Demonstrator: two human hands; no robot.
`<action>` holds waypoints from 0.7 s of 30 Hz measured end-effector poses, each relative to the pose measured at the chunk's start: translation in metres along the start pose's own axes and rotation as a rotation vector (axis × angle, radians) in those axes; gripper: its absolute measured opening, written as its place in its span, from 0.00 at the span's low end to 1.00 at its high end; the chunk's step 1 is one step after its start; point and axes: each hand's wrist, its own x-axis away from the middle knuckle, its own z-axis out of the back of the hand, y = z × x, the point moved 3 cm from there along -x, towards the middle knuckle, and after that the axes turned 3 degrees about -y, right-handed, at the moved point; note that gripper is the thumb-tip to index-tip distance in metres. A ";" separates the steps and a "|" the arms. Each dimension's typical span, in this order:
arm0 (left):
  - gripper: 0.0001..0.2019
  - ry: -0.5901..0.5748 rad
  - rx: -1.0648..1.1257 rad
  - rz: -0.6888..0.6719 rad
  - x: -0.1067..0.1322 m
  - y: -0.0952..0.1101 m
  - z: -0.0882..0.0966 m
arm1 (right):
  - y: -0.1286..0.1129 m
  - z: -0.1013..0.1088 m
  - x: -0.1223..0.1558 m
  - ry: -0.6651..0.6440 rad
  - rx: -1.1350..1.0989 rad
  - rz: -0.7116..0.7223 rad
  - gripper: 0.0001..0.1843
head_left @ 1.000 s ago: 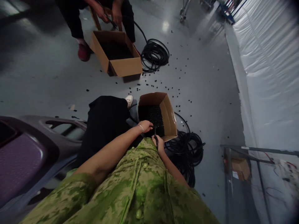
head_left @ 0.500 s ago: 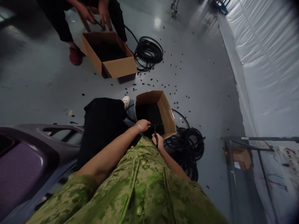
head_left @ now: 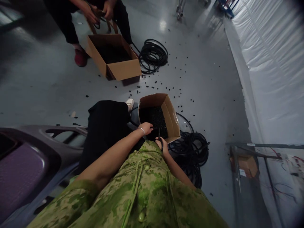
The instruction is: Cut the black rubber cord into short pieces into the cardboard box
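Note:
In the head view, my left hand (head_left: 145, 128), with a bracelet at the wrist, is closed on a thin black hose whose end sticks out to the right. My right hand (head_left: 162, 146) grips black-handled scissors (head_left: 159, 135), their blades pointing away from me near the hose end. Both hands are over the near edge of an open cardboard box (head_left: 173, 118). Inside it lie many small black cut pieces (head_left: 156, 115). Whether the blades touch the hose is too small to tell.
Coils of black hose (head_left: 196, 147) lie right of the box. Across from me, a seated person's hands (head_left: 108, 11) work over another cardboard box (head_left: 125, 71), with a hose coil (head_left: 154, 55) beside it. Black bits dot the floor. A purple-seated chair (head_left: 21, 177) stands left, a metal frame (head_left: 235, 177) right.
The view has shifted slightly, so everything sits a little lower and to the right. My hands keep nearly the same pose over the box. The other person's hands have moved closer together.

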 end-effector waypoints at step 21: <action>0.17 0.048 0.075 0.016 0.003 0.006 0.008 | -0.008 0.004 0.001 -0.101 0.096 0.030 0.16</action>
